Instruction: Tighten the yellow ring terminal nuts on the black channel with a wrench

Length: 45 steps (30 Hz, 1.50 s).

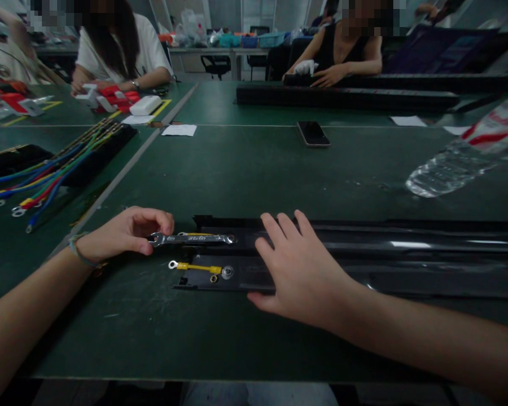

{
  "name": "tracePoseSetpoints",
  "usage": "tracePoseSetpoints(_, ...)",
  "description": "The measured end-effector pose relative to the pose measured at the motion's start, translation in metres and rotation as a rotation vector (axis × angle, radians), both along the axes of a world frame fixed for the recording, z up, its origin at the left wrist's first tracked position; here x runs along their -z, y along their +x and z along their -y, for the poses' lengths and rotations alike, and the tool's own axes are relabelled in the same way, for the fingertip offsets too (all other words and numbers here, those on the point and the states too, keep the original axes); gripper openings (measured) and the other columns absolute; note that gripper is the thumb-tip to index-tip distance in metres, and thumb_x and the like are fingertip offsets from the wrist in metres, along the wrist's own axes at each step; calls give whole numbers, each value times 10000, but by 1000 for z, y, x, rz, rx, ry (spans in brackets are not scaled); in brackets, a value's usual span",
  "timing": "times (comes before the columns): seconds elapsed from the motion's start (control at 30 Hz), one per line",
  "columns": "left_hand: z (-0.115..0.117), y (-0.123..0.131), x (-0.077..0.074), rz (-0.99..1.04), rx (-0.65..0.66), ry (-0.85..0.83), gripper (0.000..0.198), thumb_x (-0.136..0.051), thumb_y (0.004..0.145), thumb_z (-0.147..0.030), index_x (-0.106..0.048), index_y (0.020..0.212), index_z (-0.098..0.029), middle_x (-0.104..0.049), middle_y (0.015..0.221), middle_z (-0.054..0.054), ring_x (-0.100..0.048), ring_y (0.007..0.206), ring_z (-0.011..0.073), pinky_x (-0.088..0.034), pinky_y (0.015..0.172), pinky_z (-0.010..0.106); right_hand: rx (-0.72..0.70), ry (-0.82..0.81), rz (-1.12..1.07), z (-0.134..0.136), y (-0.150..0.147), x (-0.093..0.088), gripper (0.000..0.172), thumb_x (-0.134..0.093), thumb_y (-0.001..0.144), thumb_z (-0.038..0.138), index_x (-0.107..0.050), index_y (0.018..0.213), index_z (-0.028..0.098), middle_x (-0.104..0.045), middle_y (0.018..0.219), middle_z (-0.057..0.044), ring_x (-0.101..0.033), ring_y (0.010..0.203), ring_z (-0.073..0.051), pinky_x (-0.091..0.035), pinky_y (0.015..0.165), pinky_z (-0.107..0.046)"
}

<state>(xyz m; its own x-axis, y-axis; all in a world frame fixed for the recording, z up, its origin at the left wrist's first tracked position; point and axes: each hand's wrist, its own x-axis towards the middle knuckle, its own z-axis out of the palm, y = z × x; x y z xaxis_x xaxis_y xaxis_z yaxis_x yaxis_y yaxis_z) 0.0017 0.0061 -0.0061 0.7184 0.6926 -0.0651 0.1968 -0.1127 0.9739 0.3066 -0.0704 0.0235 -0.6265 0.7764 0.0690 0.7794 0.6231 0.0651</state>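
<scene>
Lower centre: left hand [127,232] grips 1 wrench [192,240], apparently turning a fastener [232,239]; right hand [298,268], fingers spread over black rails [364,242], should steady them.

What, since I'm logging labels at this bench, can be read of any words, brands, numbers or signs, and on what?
No text reads with certainty.
Combination wrench in the left hand: stamped characters, too small and blurred.
Plastic bottle: lettering on its red-and-white label, too blurred.
White paper slips: no print can be made out.
</scene>
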Motion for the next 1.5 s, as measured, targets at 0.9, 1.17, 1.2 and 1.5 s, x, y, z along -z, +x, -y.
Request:
tracePoseSetpoints(0.9,-3,-3,7,77,-93,71,193,-684,666,-308,-609,790,-181,-525,700,-4,-466,639,126,-373,550,230,2,9,-6,-1,0,1,642,-418,670,620,-562,1015,98,-380,1270,-251,-341,1143,-397,-188,927,-572)
tracePoseSetpoints(1.17,-5,-4,6,-19,-213,142,135,-618,684,-166,-620,820,-167,-524,698,-2,-466,607,109,-368,543,215,4,-8,12,-2,0,0,640,-403,684,615,-556,1030,98,-373,1280,-245,-334,1153,-386,-185,934,-562)
tracePoseSetpoints(1.2,-5,-4,6,-30,-240,152,141,-617,683,-161,-623,823,-166,-527,701,-2,-464,595,103,-366,537,210,3,-9,13,-2,0,0,643,-399,686,616,-554,1035,98,-372,1281,-244,-334,1153,-386,-186,933,-564)
tracePoseSetpoints(1.5,-5,-4,7,-127,-389,212,206,-605,680,-166,-657,879,-169,-577,684,11,-490,600,111,-395,546,224,4,-2,5,0,0,-1,641,-410,683,612,-556,1026,90,-369,1280,-251,-328,1155,-391,-183,935,-563)
